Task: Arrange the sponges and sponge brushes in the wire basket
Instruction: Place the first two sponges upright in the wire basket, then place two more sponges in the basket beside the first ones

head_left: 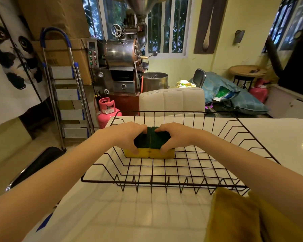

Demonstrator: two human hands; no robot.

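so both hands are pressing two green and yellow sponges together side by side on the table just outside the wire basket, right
Not quite. The head view shows the left hand and right hand holding the two sponges side by side inside the wire basket, on its floor, not outside it.

Left hand (128,135), right hand (175,137) clasp two sponges (150,151) side by side inside wire basket (191,185).

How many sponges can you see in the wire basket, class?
2: the left sponge under the left hand, the right sponge under the right hand, touching side by side in the wire basket. None seems hidden.
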